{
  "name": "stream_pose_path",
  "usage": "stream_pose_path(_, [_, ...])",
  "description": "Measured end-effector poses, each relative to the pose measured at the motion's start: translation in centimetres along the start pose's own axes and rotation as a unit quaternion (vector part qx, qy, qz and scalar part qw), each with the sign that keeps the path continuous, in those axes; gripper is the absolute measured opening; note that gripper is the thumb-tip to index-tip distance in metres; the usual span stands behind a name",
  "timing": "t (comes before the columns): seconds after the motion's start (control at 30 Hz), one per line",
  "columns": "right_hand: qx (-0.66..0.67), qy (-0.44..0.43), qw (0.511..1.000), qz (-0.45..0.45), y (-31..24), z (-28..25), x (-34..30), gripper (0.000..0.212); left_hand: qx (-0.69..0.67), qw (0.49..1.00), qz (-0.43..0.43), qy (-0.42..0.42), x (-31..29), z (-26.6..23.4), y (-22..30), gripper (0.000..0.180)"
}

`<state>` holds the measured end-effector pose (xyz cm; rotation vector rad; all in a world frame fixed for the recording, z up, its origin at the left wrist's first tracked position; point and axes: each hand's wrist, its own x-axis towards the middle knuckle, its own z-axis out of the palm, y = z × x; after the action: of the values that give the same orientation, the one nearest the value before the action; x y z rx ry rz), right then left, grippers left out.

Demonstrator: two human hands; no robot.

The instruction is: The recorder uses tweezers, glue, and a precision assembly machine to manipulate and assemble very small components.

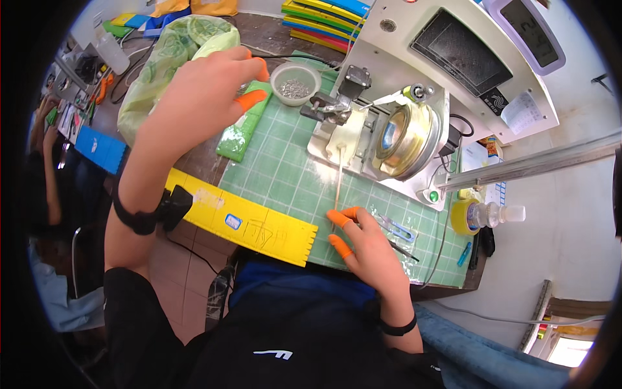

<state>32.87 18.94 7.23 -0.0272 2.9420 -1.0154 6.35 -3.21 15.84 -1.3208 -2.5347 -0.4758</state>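
My left hand (207,91), in orange finger cots, is raised over a green strip-like holder (238,133). Its thumb and index finger are apart, with nothing plainly between them. At the white bench machine (395,84), a thin pale wire (339,178) runs from the cream-coloured guide (350,133) toward me. My right hand (366,249), also wearing orange finger cots, has its fingers on the near end of this wire. The thumb lies a little away from the wire. A translucent bowl (295,71) of small metal pieces stands just beyond my left fingertips.
A notched yellow strip (246,220) lies along the bench's near edge. Beside my right hand are blue-handled snips (398,229) and a dark thin tool (405,251). A yellow tape roll (464,216) sits farther right. At left, a pale green plastic bag (146,91) bulges beside my arm.
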Motion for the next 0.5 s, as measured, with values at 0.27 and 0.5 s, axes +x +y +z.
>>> stream_pose_path(0.27, [0.036,-0.017,0.999,-0.008,-0.1,-0.2,3.0,0.044,-0.030,0.992,0.018,-0.117,6.8,7.2,-3.5,0.020])
stream_pose_path(0.5, [0.015,-0.046,0.999,0.024,-0.3,-2.2,2.9,0.038,-0.009,0.981,0.002,-0.194,8.9,11.6,-4.7,0.021])
